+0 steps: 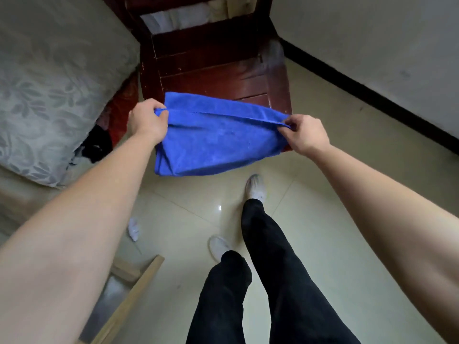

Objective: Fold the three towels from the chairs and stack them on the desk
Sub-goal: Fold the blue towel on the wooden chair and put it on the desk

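Observation:
A blue towel (213,137) hangs in the air, folded over and stretched between both hands. My left hand (146,120) pinches its upper left corner. My right hand (303,134) pinches its upper right corner. The towel hangs in front of a dark red wooden chair (211,63), whose seat is partly hidden behind it. A grey blurred thing, perhaps cloth, lies at the chair's right edge (273,53). The desk is out of view.
A bed with a grey flowered cover (49,90) fills the left side. Dark clothing (96,145) lies between bed and chair. A white wall with black skirting (372,95) runs on the right. My legs stand on the tiled floor (323,219). A light wooden frame (134,289) is at lower left.

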`<state>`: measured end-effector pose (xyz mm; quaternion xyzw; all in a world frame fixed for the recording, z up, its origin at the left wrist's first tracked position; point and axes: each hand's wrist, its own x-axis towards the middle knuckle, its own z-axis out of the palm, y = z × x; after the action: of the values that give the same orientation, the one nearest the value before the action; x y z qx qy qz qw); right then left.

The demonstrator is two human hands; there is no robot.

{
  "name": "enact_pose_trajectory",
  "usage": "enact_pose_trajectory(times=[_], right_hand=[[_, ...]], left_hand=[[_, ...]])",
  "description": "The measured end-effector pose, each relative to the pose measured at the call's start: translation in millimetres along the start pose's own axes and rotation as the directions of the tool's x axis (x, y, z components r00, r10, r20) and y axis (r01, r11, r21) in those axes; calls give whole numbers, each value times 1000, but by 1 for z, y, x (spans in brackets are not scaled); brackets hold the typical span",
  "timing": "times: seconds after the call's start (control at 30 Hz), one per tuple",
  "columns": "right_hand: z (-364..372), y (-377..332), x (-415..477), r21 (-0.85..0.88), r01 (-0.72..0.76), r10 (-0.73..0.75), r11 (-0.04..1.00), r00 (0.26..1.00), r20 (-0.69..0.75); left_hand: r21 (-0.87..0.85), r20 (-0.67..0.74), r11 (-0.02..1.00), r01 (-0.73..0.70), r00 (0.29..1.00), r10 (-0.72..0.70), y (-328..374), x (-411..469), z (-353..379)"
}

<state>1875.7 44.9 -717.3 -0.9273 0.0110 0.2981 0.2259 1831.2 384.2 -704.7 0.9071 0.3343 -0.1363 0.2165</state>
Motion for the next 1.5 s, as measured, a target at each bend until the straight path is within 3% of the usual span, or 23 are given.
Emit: enact_pose_trajectory(times=[0.17, 0.37, 0.47, 0.57, 0.63, 1.03, 1.17, 1.3, 1.4, 1.5], right_hand=[[19, 14, 54, -78, -66, 61, 995, 996, -69], [23, 24, 68, -45, 66, -69, 997, 995, -76], [17, 30, 66, -31, 125, -126, 992, 991, -52], [15, 29, 60, -71, 175, -177, 982, 984, -23], [15, 27, 58, -99, 176, -178, 979, 984, -16], [20, 13, 77, -6, -10, 8, 1000, 978, -208], [27, 8, 81, -100, -141, 112, 985, 962, -249], [25, 7, 74, -240, -42, -32, 970, 955, -296], [24, 12, 73, -389, 115, -198, 914, 963, -180], [24, 9, 75, -457, 107, -217, 883, 956, -196]], left_hand=[[78, 22, 997, -4, 1000, 2, 6, 48, 46], [75, -40, 994, -75, 996, 78, 9, 65, 53], [39, -76, 981, -191, 978, 194, 11, 63, 47], [144, -27, 923, -356, 931, 363, 7, 61, 41], [202, 20, 897, -392, 918, 397, 7, 61, 37], [340, 58, 817, -466, 877, 476, 23, 110, 46], [348, 91, 794, -499, 861, 501, 24, 113, 53], [245, 94, 840, -485, 874, 477, 19, 107, 49], [239, 189, 776, -584, 812, 553, 7, 105, 45], [270, 232, 751, -603, 798, 557, 2, 100, 43]])
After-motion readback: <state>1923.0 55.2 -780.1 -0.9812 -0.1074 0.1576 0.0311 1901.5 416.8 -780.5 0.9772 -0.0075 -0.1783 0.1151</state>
